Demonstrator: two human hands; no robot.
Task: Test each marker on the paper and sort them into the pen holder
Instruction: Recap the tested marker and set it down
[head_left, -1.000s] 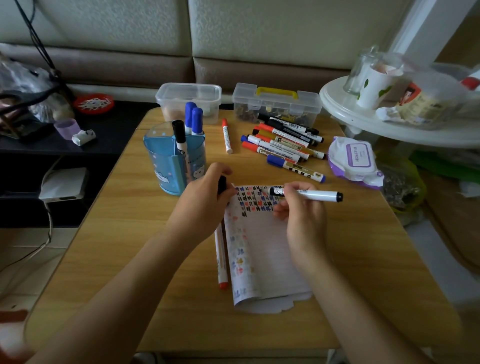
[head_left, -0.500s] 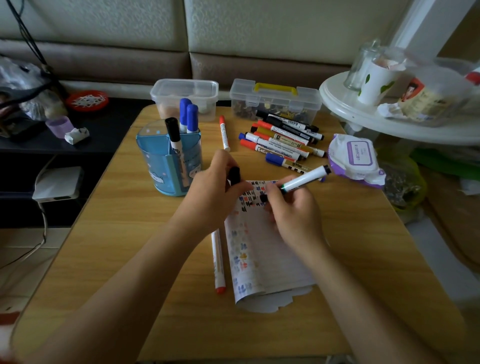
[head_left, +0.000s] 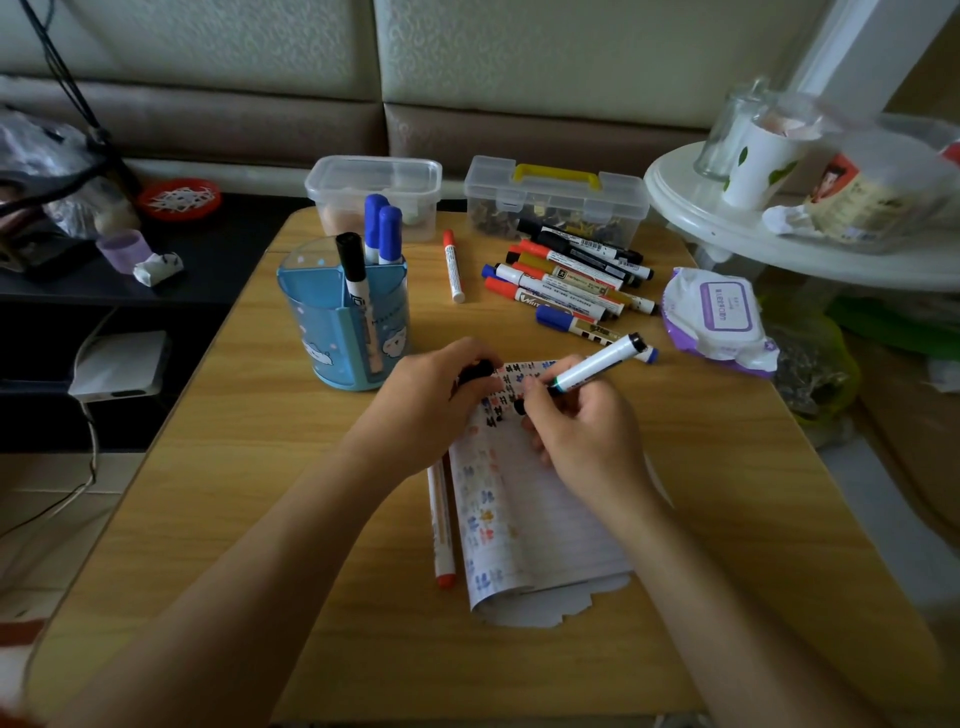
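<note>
Tilted marker (head_left: 597, 364) down; tip touches paper (head_left: 540, 519)

light: dim, soft, from upper right | brightest: white round table (head_left: 737, 234) | darkest: shelf (head_left: 156, 280) at left | paper (head_left: 540, 519) pale, evenly lit | shadows faint | centre sharp | edges: wide-angle bending, bottom corners soft

A wood-grain matt table (head_left: 260, 467) carries a translucent blue plastic pen holder (head_left: 332, 332) and thin lined paper (head_left: 545, 530).
</note>
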